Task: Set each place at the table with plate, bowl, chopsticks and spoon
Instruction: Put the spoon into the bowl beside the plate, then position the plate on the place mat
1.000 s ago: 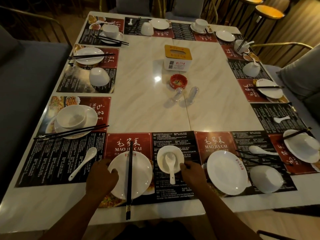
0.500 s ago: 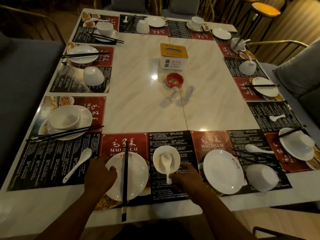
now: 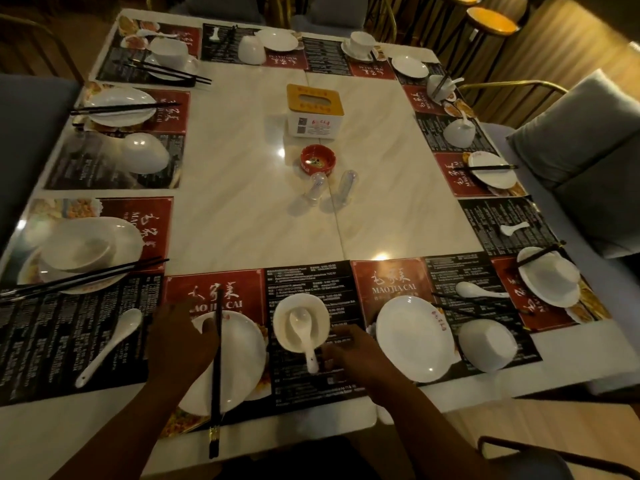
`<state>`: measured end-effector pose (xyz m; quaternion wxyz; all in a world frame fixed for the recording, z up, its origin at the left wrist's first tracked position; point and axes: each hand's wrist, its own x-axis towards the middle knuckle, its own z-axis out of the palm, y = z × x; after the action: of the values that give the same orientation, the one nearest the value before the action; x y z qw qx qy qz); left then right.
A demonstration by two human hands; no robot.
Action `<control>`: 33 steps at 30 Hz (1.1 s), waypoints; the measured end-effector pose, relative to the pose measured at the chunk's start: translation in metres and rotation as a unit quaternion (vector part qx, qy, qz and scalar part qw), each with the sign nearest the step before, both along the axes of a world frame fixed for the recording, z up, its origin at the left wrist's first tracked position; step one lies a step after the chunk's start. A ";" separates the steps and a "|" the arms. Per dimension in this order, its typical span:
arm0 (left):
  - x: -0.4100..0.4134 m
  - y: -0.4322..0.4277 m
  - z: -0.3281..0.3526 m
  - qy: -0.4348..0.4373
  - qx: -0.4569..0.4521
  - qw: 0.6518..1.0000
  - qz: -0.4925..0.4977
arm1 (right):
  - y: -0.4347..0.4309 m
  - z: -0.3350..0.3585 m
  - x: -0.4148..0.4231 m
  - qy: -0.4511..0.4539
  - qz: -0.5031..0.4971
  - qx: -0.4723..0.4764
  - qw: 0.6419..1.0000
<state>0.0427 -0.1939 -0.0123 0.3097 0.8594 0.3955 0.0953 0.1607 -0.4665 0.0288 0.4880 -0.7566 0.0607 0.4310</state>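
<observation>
Directly below the camera, a white plate (image 3: 239,358) lay on a red and black placemat (image 3: 304,282) at the front edge of the table (image 3: 249,209). A pair of black chopsticks (image 3: 215,375) was laid lengthwise across it, their ends jutting past the near rim. The left hand (image 3: 178,344) covered the plate's left rim, fingers curled over the edge and thumb on top just beside the chopsticks. Just right of the plate stood a small bowl (image 3: 320,315) holding a spoon (image 3: 302,327), its handle sticking out toward the person. The right hand (image 3: 356,355) was at the handle's tip, but blur hid whether its fingers pinched it. Farther right sat another plate (image 3: 414,337) and an upturned bowl (image 3: 488,344).
</observation>
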 end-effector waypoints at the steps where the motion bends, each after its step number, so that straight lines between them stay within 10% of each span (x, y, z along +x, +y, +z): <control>1: 0.011 -0.006 0.005 -0.015 -0.005 1.000 -0.003 | -0.006 0.002 0.005 -0.012 0.007 -0.005 1.000; 11: 0.110 -0.129 0.051 -0.138 -0.012 0.965 -0.222 | -0.124 -0.010 0.100 -0.239 0.063 -0.266 0.932; 20: 0.199 -0.242 0.015 0.042 -0.061 0.959 -0.273 | -0.189 -0.037 0.174 -0.449 0.265 -0.292 0.802; 28: 0.214 -0.278 -0.027 0.132 -0.043 0.974 -0.179 | -0.194 -0.061 0.193 -0.422 0.502 -0.305 0.691; 33: 0.201 -0.277 -0.032 0.130 -0.046 0.977 -0.162 | -0.186 -0.066 0.210 -0.364 0.492 -0.257 0.748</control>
<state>0.2439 -0.4710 -0.0447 0.3067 0.9017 0.2920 -0.0870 0.3707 -0.6529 -0.0371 -0.0194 -0.8779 -0.3942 0.2712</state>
